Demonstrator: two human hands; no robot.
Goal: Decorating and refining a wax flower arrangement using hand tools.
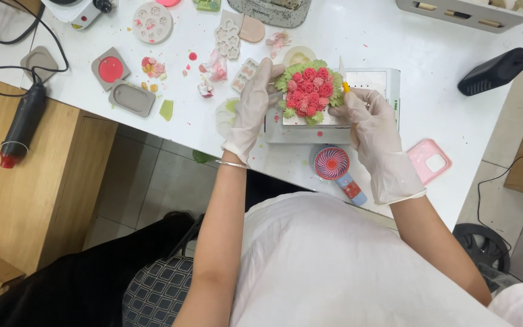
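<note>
- At the near edge of the white table (171, 121), a round bouquet of red-pink roses (309, 91) ringed with green leaves sat on a pale rectangular block (367, 82), between the person's two gloved hands.
- Left hand (252, 106): it lay just left of the bouquet, forearm running up from the lap, wrist bearing a thin bangle (232, 164). Fingers were extended and close together, tips touching the leafy rim at its upper left; a steadying touch, not a pinch.
- Right hand (367, 118): it sat just right of the bouquet, palm down over the block's right half. Thumb and forefinger pinched a thin tool with a yellow collar and pale blade (344, 75), the blade pointing up and away, just beside the leaves' right edge.
- Key relation: the bouquet lay directly left of the tool tip, nearly touching. It was round, so no long axis; the block's long side ran left-right. Both hands were equally close; the right held the only tool.
- Around them: a small pink handheld fan (333, 165) lay just below the block, a pink phone case (430, 160) to the right, grey moulds (131, 97) and coloured scraps well to the left, and a black hot-glue-type gun (22, 121) on the wooden side unit.
</note>
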